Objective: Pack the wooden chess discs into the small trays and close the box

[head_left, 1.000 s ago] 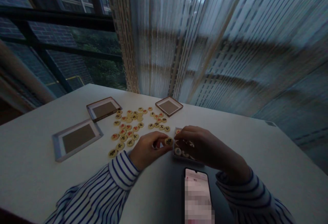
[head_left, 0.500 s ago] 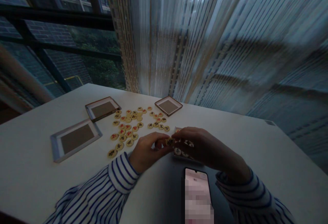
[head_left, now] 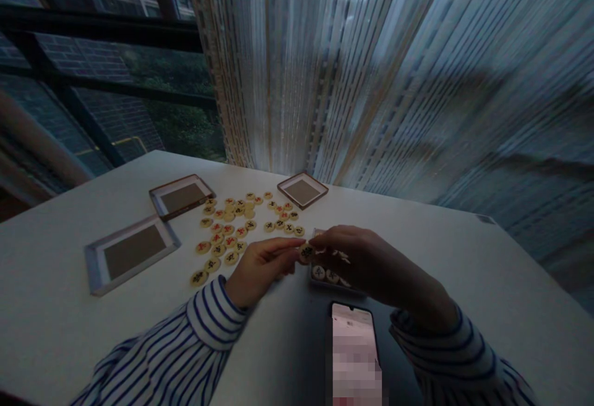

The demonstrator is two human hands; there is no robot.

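Note:
A round, pale Chinese chess piece (head_left: 306, 253) with a dark character is held up between my two hands. My left hand (head_left: 262, 268) pinches its left side with finger and thumb. My right hand (head_left: 371, 260) meets the piece from the other side, its fingertips closed at the edge. Beneath my right hand stands a small box (head_left: 320, 283) with several pieces laid in it, partly hidden by that hand. More loose chess pieces (head_left: 228, 242), with red or black characters, lie spread on the white table to the left.
A phone (head_left: 355, 344) with a lit screen lies in front of the box. Two shallow trays (head_left: 132, 248) (head_left: 180, 195) sit at the left, and another tray (head_left: 303, 190) at the back. Behind the white table (head_left: 436, 239) hang string curtains (head_left: 297, 72) beside a window.
The view has shifted slightly, so the table things appear a little further left. Both hands stay at the chess piece, and more of the box's front row shows under my right hand.

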